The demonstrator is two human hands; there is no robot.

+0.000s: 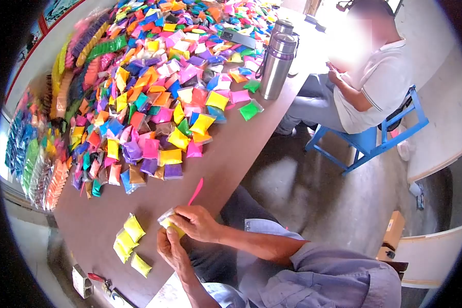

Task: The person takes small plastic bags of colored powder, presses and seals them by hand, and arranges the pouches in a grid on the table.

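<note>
Right fingers [184,214] and left fingers [172,243] around plain-looking yellow packet [166,222]

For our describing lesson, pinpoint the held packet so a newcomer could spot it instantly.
Start at the brown table and go to its near edge, where the wearer's left grip and right grip hold a yellow packet. Unlike the loose yellow packets lying nearby, it is held.
</note>
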